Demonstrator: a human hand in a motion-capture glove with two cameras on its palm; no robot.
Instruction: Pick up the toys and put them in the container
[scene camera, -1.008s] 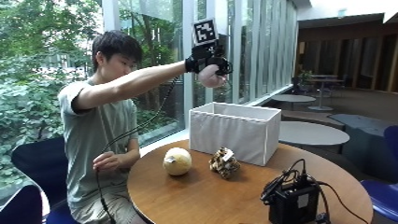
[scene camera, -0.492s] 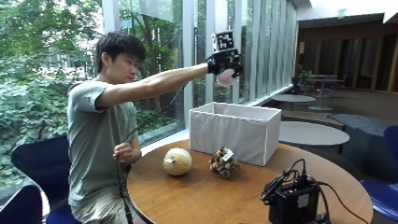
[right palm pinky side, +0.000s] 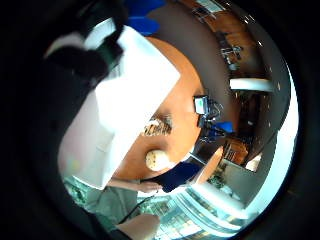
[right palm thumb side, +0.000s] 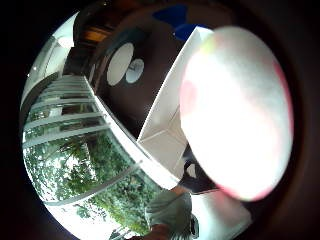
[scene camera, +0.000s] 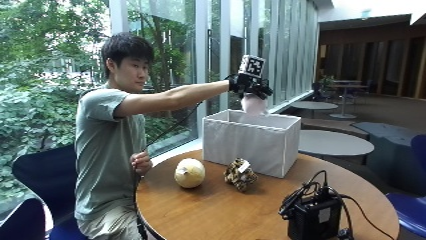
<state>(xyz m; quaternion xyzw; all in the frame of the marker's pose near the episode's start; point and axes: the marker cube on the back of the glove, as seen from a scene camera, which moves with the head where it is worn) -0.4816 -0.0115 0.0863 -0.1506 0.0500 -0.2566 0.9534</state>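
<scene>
In the outside view my gloved right hand (scene camera: 249, 86) grips a pale pink soft toy (scene camera: 254, 104) from above, directly over the open white fabric container (scene camera: 249, 142). The toy's lower end hangs about level with the container's rim. In the thumb side palm view the pink toy (right palm thumb side: 237, 110) sits close against the palm, with the container's inside (right palm thumb side: 165, 135) below it. A round yellowish ball toy (scene camera: 190, 173) and a brown patterned toy (scene camera: 239, 174) lie on the round wooden table (scene camera: 219, 215) in front of the container. The little finger side palm view shows the container (right palm pinky side: 135, 90), the brown toy (right palm pinky side: 157, 126) and the ball (right palm pinky side: 157, 160).
A black device with cables (scene camera: 313, 215) stands near the table's front right edge. My bare left hand (scene camera: 141, 163) is held at chest height by the table's left edge. Blue chairs (scene camera: 40, 175) and a glass wall are behind me.
My right hand has carried the pink toy to the right and downward, from high above the table's back to just over the container's opening.
</scene>
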